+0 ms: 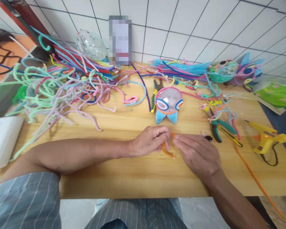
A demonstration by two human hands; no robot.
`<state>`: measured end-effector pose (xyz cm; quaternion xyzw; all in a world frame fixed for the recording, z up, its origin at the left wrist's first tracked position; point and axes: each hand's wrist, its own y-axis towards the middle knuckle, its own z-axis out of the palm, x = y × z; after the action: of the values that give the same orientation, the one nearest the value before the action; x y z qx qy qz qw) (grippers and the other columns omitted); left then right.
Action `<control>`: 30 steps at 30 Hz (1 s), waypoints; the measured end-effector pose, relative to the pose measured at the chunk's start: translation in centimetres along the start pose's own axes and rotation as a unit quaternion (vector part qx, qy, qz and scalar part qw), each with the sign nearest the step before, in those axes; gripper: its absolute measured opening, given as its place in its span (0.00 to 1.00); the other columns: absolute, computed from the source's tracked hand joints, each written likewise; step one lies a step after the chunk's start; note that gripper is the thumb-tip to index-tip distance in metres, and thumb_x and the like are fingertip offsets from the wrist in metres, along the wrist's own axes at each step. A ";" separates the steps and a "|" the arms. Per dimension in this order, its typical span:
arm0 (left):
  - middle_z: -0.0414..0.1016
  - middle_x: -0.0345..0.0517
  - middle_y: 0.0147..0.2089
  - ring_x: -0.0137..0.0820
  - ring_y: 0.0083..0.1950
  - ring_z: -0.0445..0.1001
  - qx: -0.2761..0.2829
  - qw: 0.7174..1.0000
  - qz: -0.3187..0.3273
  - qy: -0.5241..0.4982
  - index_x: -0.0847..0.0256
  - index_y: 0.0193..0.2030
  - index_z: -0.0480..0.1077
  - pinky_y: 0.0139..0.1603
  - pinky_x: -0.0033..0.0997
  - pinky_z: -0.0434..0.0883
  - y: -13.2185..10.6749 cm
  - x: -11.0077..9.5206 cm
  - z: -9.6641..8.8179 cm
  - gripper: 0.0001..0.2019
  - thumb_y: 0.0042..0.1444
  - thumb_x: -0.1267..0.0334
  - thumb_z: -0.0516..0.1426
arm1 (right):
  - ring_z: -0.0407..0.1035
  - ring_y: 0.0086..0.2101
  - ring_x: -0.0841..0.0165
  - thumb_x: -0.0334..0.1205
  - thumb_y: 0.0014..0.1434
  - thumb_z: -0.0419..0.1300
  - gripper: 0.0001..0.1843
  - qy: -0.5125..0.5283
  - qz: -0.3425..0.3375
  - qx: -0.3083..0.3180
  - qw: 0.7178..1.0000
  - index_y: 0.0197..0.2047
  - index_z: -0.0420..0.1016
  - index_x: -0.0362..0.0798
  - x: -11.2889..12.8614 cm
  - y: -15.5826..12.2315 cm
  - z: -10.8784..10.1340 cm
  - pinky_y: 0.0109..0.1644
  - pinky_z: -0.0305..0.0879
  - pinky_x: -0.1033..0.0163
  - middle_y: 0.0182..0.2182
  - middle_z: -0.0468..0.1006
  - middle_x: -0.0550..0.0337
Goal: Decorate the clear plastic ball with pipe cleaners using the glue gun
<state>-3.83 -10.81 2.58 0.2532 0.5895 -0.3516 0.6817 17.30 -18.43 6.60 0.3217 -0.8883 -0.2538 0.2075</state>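
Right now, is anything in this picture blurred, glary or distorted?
Head view: the phone-like rectangle is pixelated beyond reading; head view: bright glints dot the clear ball at back left; head view: lines on the wall tiles fan out toward the right; head view: the orange strip at the fingers looks slightly soft.

Grey-blue short-sleeved cloth shirt, thin pale stripes; loose left sleeve, same stripes, ends above elbow. Pale blue cloth beside shirt at lap.
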 end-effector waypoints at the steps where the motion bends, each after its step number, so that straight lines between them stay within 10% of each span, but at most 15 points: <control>1: 0.80 0.41 0.32 0.22 0.23 0.70 0.008 1.000 -0.009 -0.024 0.61 0.43 0.68 0.24 0.22 0.67 0.0 0.1 0.0 0.23 0.71 0.40 0.55 | 0.86 0.48 0.58 0.27 0.67 0.64 0.27 -0.013 -0.029 0.009 0.999 0.64 0.80 0.62 0.0 -0.1 0.1 0.48 0.82 0.53 0.50 0.90 0.59; 6: 0.76 0.37 0.31 0.21 0.21 0.68 -0.017 0.997 -0.012 -0.079 0.60 0.43 0.69 0.22 0.22 0.63 0.3 0.3 0.0 0.26 0.67 0.34 0.58 | 0.85 0.45 0.62 0.29 0.68 0.66 0.18 -0.043 -0.059 -0.027 0.997 0.57 0.82 0.54 -0.7 -0.1 1.0 0.48 0.81 0.57 0.44 0.90 0.56; 10: 0.67 0.33 0.25 0.22 0.22 0.63 -0.061 0.997 0.026 -0.042 0.62 0.44 0.72 0.23 0.23 0.60 0.2 0.2 -0.2 0.24 0.68 0.39 0.59 | 0.83 0.42 0.58 0.57 0.72 0.62 0.18 0.115 0.050 -0.026 0.992 0.50 0.82 0.52 -1.0 -0.2 1.1 0.46 0.80 0.52 0.43 0.86 0.50; 16: 0.69 0.35 0.28 0.24 0.26 0.67 -0.060 0.996 0.055 -0.031 0.63 0.48 0.72 0.27 0.25 0.66 0.1 0.4 -0.1 0.21 0.70 0.43 0.57 | 0.74 0.30 0.67 0.57 0.69 0.66 0.18 0.317 0.354 0.027 0.880 0.35 0.77 0.52 -0.7 0.1 1.2 0.37 0.72 0.62 0.29 0.80 0.62; 22: 0.74 0.40 0.34 0.26 0.33 0.72 -0.051 0.994 0.082 -0.041 0.62 0.44 0.70 0.38 0.28 0.71 0.2 0.1 0.0 0.20 0.69 0.44 0.59 | 0.74 0.30 0.67 0.67 0.69 0.60 0.28 0.426 0.383 0.180 0.799 0.32 0.78 0.49 -0.7 1.1 1.1 0.38 0.71 0.61 0.28 0.81 0.59; 25: 0.71 0.38 0.31 0.24 0.32 0.70 -0.048 0.996 0.066 -0.047 0.62 0.42 0.70 0.36 0.27 0.69 0.1 -0.1 0.1 0.20 0.68 0.44 0.59 | 0.73 0.28 0.68 0.57 0.73 0.57 0.24 0.357 0.336 0.199 0.849 0.30 0.76 0.50 -0.9 0.9 1.2 0.35 0.69 0.63 0.25 0.78 0.61; 30: 0.63 0.29 0.22 0.21 0.20 0.59 -0.052 0.991 -0.048 -0.117 0.58 0.39 0.67 0.23 0.23 0.58 0.0 -0.2 0.7 0.16 0.64 0.48 0.62 | 0.70 0.29 0.66 0.35 0.71 0.61 0.16 -0.034 0.100 0.059 0.993 0.29 0.71 0.52 -2.4 0.0 1.0 0.38 0.67 0.59 0.25 0.78 0.60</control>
<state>-3.40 -11.35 2.92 0.1455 0.5345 -0.3798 0.7408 18.44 -16.45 5.31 0.2337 -0.9362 -0.1897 0.1817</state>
